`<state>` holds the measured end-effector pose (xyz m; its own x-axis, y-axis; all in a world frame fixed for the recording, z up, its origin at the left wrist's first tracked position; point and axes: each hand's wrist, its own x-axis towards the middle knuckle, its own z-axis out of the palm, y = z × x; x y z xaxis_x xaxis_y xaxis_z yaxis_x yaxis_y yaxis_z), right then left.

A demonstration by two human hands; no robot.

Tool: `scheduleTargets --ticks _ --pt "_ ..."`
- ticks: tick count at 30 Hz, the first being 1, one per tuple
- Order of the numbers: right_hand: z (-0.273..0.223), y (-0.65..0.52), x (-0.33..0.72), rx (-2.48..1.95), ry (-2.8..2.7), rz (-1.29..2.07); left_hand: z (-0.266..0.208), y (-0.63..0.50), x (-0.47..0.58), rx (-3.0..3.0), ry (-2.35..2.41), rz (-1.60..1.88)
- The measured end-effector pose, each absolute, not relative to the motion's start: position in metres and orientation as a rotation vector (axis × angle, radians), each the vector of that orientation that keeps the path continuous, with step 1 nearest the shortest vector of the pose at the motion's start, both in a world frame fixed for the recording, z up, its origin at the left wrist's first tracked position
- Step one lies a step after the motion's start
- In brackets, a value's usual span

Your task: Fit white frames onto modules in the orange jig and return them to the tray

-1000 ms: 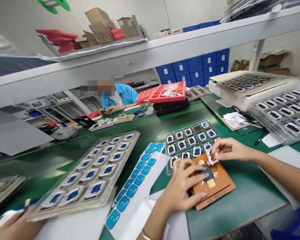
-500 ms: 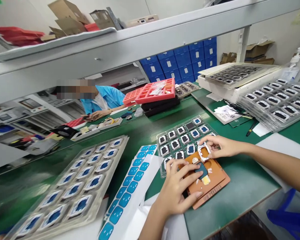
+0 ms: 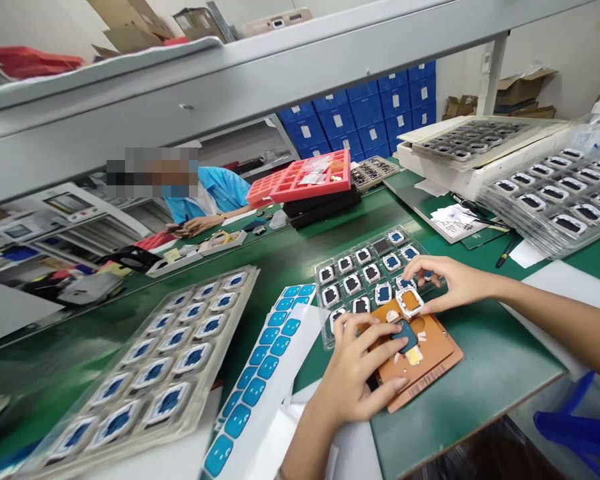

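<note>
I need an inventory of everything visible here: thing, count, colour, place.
orange plate: one, orange, under left hand
small piece: one, dark teal, on orange plate
white frame: one, white, at right hand
near tray: one, clear, beyond orange plate
left tray: at least one, clear, left foreground
sheets: at least two, white and teal, between trays
stacked trays: several, clear, right side
red trays: two, red, far middle
white box: one, white, far right
blue bins: many, blue, background
pens: at least one, black, right
cardboard boxes: several, brown, background
co-worker: one, blue clothing, across table
table: one, green, under trays
left hand: one, bare, on small piece
right hand: one, bare, at white frame
</note>
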<state>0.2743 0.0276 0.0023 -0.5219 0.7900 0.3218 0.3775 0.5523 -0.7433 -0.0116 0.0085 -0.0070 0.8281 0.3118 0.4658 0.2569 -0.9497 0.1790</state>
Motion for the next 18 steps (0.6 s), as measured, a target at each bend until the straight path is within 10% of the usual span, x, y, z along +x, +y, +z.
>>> scheduleTargets --ticks 18 --pt "-0.004 0.006 0.245 -0.639 -2.160 0.521 -0.013 0.010 -0.005 2.568 0.870 1.054"
